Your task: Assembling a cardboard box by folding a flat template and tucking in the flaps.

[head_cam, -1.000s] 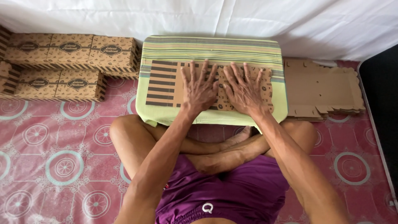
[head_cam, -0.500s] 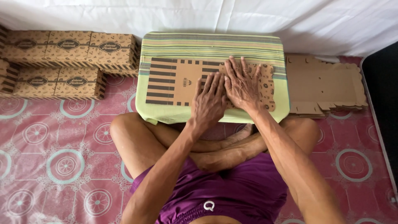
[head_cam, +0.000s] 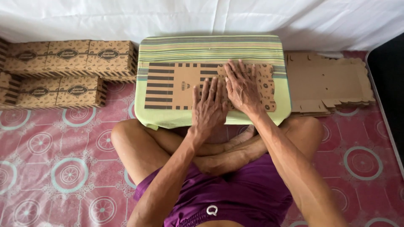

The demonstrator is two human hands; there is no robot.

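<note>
A flat printed cardboard box blank [head_cam: 176,86], brown with dark stripes, lies on a green striped cushion [head_cam: 210,50] in front of my crossed legs. My left hand [head_cam: 209,106] presses flat on the blank's near middle, fingers spread. Just beside it, my right hand [head_cam: 242,88] rests palm down on the blank's patterned right part. Both hands lie side by side, touching the cardboard, gripping nothing.
Several folded brown printed boxes [head_cam: 67,56] are stacked in two rows at the left. A pile of plain flat cardboard blanks [head_cam: 328,82] lies at the right of the cushion. A pink patterned mat [head_cam: 54,168] covers the floor; a white sheet [head_cam: 202,17] hangs behind.
My left hand has slid rightward and nearer across the blank, from its middle to beside my right hand. The right hand has stayed nearly where it was.
</note>
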